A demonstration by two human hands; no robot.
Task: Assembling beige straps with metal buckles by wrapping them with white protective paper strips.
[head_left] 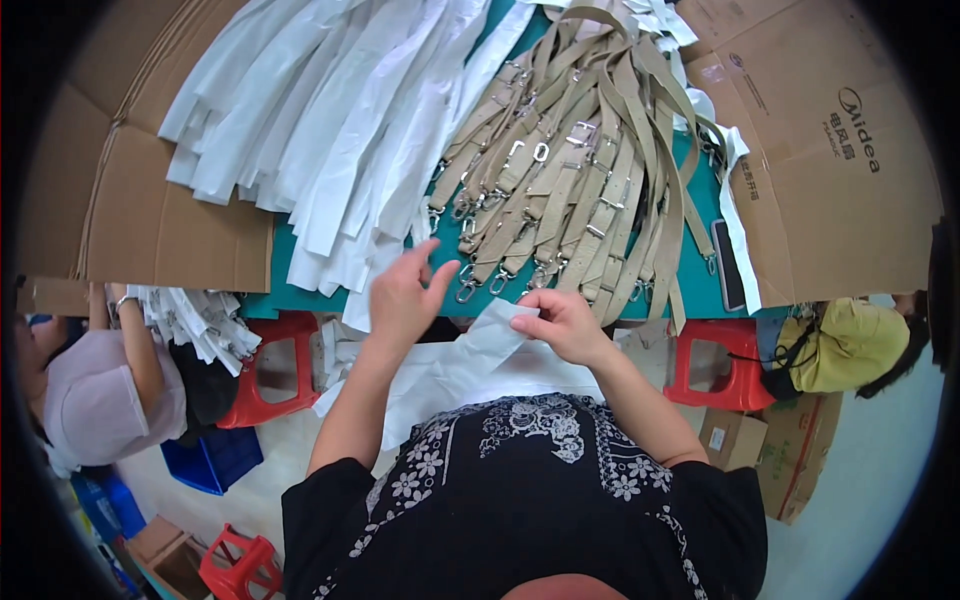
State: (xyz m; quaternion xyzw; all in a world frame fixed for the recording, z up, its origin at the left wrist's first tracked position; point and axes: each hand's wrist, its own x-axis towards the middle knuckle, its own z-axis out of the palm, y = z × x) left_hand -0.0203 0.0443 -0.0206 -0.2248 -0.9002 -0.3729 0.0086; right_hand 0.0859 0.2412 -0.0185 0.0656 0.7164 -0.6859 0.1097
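Bagging step in hand. Your right hand (562,322) pinches white sleeve (470,362) at near edge of surface (300,290). Left hand (400,295) released, fingers spread, reaching toward tan straps (560,190). Next move likely needs clean pick of single strap by clasp.

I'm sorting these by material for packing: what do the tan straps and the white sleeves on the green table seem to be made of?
The tan flat straps look like matte woven webbing or faux leather, with shiny silver metal clasps. The long white sleeves look like thin, soft, matte non-woven fabric or paper: they crease and drape limply.
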